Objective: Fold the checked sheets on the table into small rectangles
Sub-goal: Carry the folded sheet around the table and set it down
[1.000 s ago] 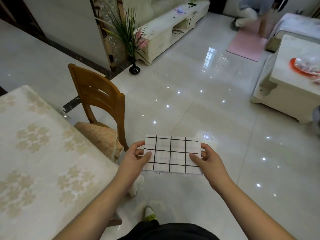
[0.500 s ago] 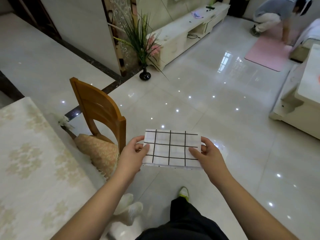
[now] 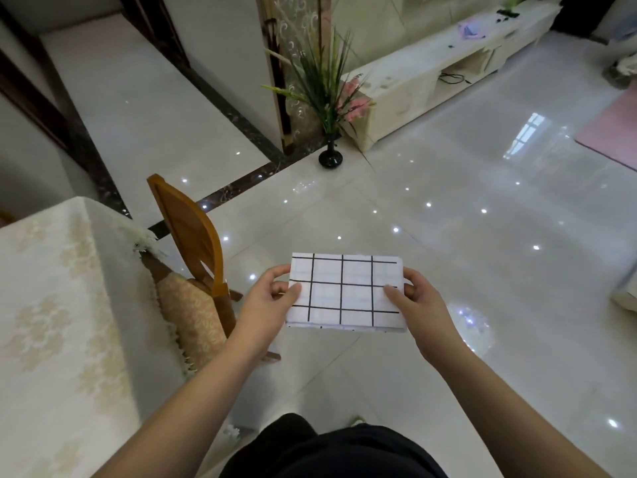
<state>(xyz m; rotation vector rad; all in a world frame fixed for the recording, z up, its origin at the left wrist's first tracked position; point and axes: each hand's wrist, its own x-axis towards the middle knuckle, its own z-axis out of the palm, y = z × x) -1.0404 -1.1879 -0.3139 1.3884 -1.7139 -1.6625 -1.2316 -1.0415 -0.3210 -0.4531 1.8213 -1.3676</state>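
My left hand [image 3: 272,298] and right hand [image 3: 418,301] pinch the folded checked sheet [image 3: 346,293] midair beyond the table [image 3: 51,305] edge; folding apparently done, next setting it down.

table [image 3: 51,305] cut off by left and bottom edges. Fingers [image 3: 277,270] of both hands mostly hidden behind folded checked sheet [image 3: 344,291]. Layer count at its near edge unreadable. Chair [image 3: 193,236] seat half under tablecloth. Pink mat [image 3: 613,132] cropped right.
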